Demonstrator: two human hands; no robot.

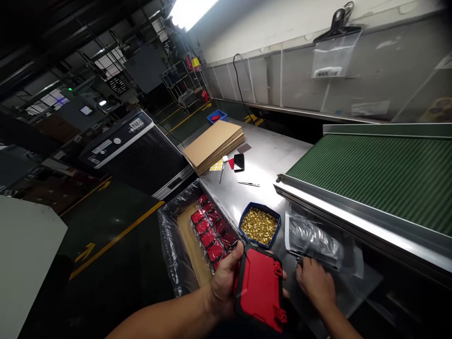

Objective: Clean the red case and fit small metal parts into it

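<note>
Two hands: both the person's own, bare, at the near edge of a stainless-steel table point(271, 160).

Left hand point(224, 282): closed around the left edge of a red-and-black case point(259, 287), fingers curled behind it.

Case position: held above the table, tilted, red face toward the camera, black clasps point(278, 268) along its right edge.

Right hand point(315, 282): fingers slightly spread, resting on a clear plastic bag point(314, 238); cannot tell whether they pinch the film.

Bag: lying flat on the table, just beside the case, crumpled silvery contents inside.

Left of the case: cardboard box point(192, 245) with a clear plastic liner point(169, 240), holding rows of wrapped red cases point(208, 226).

Just above the case: blue tray point(254, 205), filled with small brass-coloured parts point(259, 226).

Farther along the table: stack of flat cardboard sheets point(212, 146), black phone point(239, 162), slim metal tool point(248, 184).

Right of the table: green belt conveyor point(370, 179), steel rail along its edge.
</note>
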